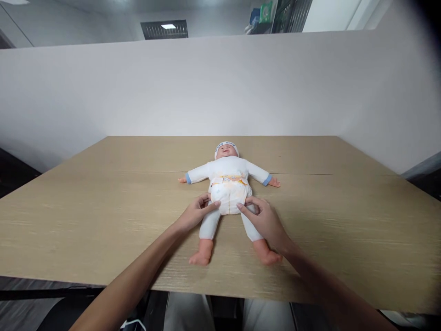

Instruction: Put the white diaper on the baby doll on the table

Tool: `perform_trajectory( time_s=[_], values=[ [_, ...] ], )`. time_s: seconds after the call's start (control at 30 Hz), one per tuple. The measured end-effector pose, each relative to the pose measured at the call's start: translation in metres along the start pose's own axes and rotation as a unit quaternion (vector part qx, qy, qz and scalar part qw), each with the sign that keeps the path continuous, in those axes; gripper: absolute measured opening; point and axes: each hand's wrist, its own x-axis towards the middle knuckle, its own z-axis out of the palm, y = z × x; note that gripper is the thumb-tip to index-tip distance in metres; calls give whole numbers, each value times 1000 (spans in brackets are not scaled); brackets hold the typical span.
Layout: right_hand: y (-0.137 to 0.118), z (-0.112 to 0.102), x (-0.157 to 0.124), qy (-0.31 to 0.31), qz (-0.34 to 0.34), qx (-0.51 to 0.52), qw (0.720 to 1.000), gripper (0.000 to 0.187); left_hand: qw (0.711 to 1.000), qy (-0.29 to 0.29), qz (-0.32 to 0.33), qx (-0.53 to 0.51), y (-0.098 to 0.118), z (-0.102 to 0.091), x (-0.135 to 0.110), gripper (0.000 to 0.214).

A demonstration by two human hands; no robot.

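Observation:
A baby doll [230, 165] lies on its back, head away from me, arms spread and legs apart. It wears a white suit with blue cuffs and a white printed headband. Around its hips sits a white diaper [229, 195] with an orange and yellow patterned waistband. My left hand [198, 210] pinches the diaper's edge at the leg opening on the left side. On the opposite leg opening, my right hand [262, 216] has thumb and fingers closed on the diaper's edge. The fingertips under the edge are partly hidden.
The doll rests on a wooden table [120, 220], with the table's front edge close to my lap. White partition walls [220, 87] stand behind and beside the table. Beyond the back wall, a shelf with a green package [265, 12] shows.

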Motion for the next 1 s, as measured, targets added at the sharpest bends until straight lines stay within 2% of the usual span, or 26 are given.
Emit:
perform_trajectory(
  time_s=[0.13,0.27,0.4,0.5,0.6,0.67,0.7,0.77,0.83,0.9,1.0],
  values=[
    [0,5,-3,74,-87,-51,992,19,996,-24,-29,-78,-3,1,3,51],
    [3,9,-1,76,-118,-45,989,19,993,1,-33,-110,-8,3,5,51],
    [6,-1,5,92,-118,-52,987,21,997,32,4,-66,-10,3,1,48],
    [20,-14,15,155,-87,-53,983,23,995,73,71,23,-12,-2,-1,41],
    [45,-19,32,206,-110,-143,962,24,963,169,132,165,-18,-15,8,42],
    [62,-16,49,205,-130,-228,943,35,931,226,152,242,-22,-27,24,38],
    [70,-14,59,196,-138,-265,934,43,915,236,162,286,-24,-33,35,40],
    [81,-8,80,169,-152,-316,921,55,874,224,172,395,-28,-44,58,51],
    [89,-3,101,138,-162,-339,917,58,832,200,156,493,-30,-51,80,55],
    [93,-1,115,116,-155,-345,918,55,817,189,128,529,-33,-56,97,52],
    [97,-1,123,111,-139,-344,922,48,811,193,115,539,-36,-57,107,49]
  ],
)
